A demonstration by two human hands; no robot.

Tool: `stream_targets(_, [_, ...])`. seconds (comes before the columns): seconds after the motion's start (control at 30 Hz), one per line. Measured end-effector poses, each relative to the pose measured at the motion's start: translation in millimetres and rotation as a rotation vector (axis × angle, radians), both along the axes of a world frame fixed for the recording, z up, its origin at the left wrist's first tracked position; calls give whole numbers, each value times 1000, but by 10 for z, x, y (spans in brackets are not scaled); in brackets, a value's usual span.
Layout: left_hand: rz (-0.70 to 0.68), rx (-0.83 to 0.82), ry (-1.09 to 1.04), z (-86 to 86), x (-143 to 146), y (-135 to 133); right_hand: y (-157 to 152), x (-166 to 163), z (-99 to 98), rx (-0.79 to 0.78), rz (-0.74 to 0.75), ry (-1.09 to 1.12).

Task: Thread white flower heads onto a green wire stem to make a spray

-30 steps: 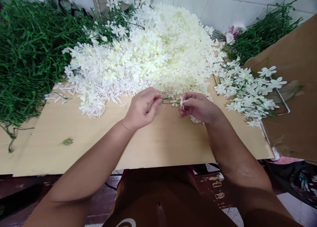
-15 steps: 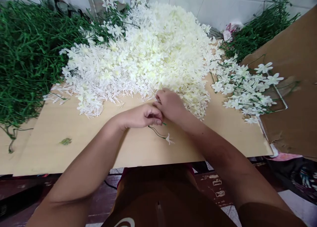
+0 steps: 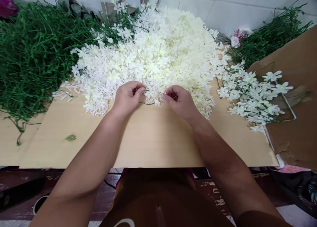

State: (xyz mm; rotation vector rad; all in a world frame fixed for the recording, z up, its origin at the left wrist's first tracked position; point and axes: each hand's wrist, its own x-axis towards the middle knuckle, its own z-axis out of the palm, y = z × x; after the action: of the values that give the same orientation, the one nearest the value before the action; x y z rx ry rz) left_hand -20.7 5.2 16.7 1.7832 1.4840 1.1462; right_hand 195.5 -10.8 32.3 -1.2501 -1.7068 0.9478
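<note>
Both hands had risen back to the white flower pile (image 3: 158,52); the left hand (image 3: 127,98) pinched the green stem (image 3: 148,103) at its near edge, the right hand (image 3: 179,99) seemingly nipped a floret (image 3: 166,96); a steady, aligned hold would help

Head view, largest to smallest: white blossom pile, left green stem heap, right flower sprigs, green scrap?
1. white blossom pile and left green stem heap look alike
2. right flower sprigs
3. green scrap

Both bare forearms reach forward, converging; the left hand (image 3: 127,98) and right hand (image 3: 180,101) sit near together, fingertips pinched.
</note>
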Motion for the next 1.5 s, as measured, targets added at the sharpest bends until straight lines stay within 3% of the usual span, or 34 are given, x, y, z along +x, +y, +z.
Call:
stream_targets(0.13, [-18, -181, -96, 29, 60, -10, -15, -10, 3, 40, 35, 56])
stream_targets(0.33, [140, 105, 253, 58, 105, 150, 7, -9, -43, -3, 44, 188])
stream_targets(0.43, [143, 115, 417, 57, 149, 210, 16, -19, -44, 88, 13, 176])
stream_targets(0.53, [151, 57, 426, 82, 148, 232, 13, -28, -37, 96, 25, 191])
stream_targets(0.67, [178, 36, 281, 184, 44, 242, 6, -54, -52, -2, 65, 229])
stream_targets(0.8, [160, 48, 1, 300, 18, 150, -20, -102, -38, -50, 88, 314])
stream_targets(0.93, [34, -214, -363, 320, 175, -50, -59, -131, 12, -41, 54, 405])
stream_targets(1.07, [-41, -414, -592, 281, 321, -187, -63, -136, -5, 88, 23, 350])
stream_targets(1.5, [-61, -556, -704, 223, 381, -206, -80, -161, -85, 234, 11, 229])
